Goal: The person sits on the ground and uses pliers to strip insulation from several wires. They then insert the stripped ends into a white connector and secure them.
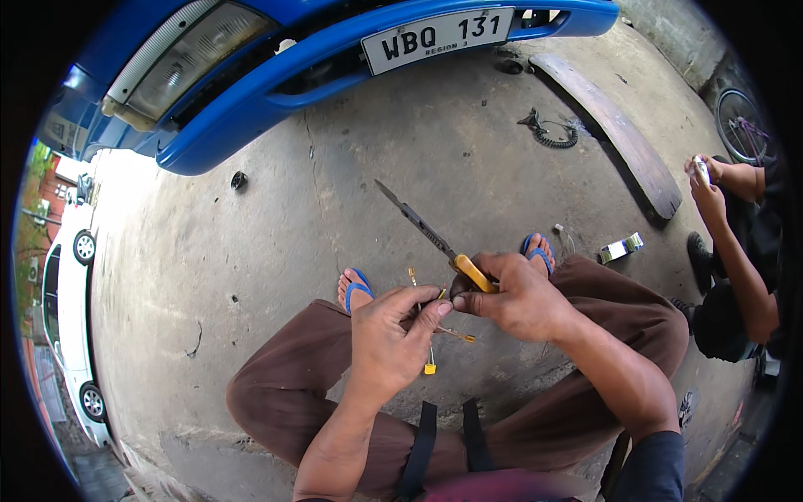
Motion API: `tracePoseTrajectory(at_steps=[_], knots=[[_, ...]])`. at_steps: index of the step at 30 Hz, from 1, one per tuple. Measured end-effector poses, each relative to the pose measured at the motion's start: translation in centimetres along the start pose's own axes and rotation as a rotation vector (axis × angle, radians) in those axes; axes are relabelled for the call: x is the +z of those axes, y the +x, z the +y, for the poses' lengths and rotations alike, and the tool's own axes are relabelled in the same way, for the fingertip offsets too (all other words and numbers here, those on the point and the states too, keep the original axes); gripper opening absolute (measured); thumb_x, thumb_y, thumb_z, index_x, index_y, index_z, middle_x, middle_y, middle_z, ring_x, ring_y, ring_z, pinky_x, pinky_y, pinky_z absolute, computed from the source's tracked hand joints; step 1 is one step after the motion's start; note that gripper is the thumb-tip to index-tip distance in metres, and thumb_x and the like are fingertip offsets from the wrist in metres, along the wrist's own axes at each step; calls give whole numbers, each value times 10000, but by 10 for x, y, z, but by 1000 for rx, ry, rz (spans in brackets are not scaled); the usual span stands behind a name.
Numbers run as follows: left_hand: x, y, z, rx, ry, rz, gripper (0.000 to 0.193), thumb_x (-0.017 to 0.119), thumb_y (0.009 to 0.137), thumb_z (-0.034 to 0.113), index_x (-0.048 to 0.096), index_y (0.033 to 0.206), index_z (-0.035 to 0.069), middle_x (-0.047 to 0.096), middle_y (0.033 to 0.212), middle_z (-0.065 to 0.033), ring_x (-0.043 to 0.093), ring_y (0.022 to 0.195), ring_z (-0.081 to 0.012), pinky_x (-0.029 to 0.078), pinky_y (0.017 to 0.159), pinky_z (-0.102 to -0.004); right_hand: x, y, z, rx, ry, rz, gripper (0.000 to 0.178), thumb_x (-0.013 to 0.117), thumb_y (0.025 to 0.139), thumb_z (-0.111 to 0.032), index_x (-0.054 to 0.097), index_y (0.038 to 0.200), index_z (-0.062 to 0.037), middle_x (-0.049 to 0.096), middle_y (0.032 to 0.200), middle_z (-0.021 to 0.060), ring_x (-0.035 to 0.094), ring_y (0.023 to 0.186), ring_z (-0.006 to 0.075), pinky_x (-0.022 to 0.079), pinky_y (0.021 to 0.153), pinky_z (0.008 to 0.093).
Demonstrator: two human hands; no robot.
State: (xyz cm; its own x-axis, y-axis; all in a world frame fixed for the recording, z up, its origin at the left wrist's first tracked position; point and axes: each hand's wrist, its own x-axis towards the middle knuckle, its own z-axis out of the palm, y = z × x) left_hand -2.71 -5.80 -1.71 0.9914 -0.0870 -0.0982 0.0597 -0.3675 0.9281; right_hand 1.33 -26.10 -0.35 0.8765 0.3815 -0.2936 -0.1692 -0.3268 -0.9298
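In my right hand (519, 293) is a knife with a yellow handle (473, 273). Its long, narrow dark blade (427, 232) points up and to the left, away from me. My left hand (395, 339) pinches thin wires between thumb and fingertips. Yellow terminals show at the ends: a yellow connector (430, 368) hangs below the fingers, one terminal (468, 338) sticks out to the right and another (411, 274) points upward. The fingertips of both hands nearly meet, and the exact spot where wire and knife come together is hidden there.
A blue car bumper (335, 60) spans the top. On the concrete lie a wooden plank (615, 134), a black coiled cord (555, 135), a small green and white box (621, 248) and a round black part (239, 181). A person (744, 243) sits at the right; a white car (75, 326) stands left.
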Motion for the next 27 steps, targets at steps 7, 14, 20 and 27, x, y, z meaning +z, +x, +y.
tracePoseTrajectory(at_steps=[7, 14, 20, 27], knots=[[12, 4, -8, 3, -196, 139, 227, 747, 983, 111, 718, 1116, -71, 738, 858, -105, 691, 670, -114, 532, 523, -232, 3, -1, 9, 2, 121, 79, 327, 805, 936, -236, 688, 985, 66, 635, 783, 53, 561, 772, 106, 478, 693, 313], [15, 3, -5, 36, -184, 143, 215, 778, 959, 134, 766, 1112, -17, 730, 805, -61, 652, 604, -80, 500, 537, -219, 3, -3, 10, -35, 123, 146, 306, 764, 954, -236, 678, 991, 54, 629, 793, 40, 558, 773, 100, 479, 701, 303], [-1, -1, 1, 79, -1, 29, 202, 796, 930, 107, 784, 1100, -1, 734, 854, -72, 656, 676, -98, 505, 578, -232, -19, -3, 14, -48, 24, 12, 238, 730, 933, -221, 636, 987, -9, 526, 759, -29, 475, 781, 87, 393, 751, 277], [-7, -3, 8, 51, -19, -56, 164, 831, 897, 139, 792, 1000, 17, 736, 817, -71, 652, 685, -103, 488, 608, -252, -20, -5, 14, 10, -2, -110, 231, 732, 929, -178, 640, 1026, 10, 549, 897, 1, 502, 838, 95, 418, 770, 295]])
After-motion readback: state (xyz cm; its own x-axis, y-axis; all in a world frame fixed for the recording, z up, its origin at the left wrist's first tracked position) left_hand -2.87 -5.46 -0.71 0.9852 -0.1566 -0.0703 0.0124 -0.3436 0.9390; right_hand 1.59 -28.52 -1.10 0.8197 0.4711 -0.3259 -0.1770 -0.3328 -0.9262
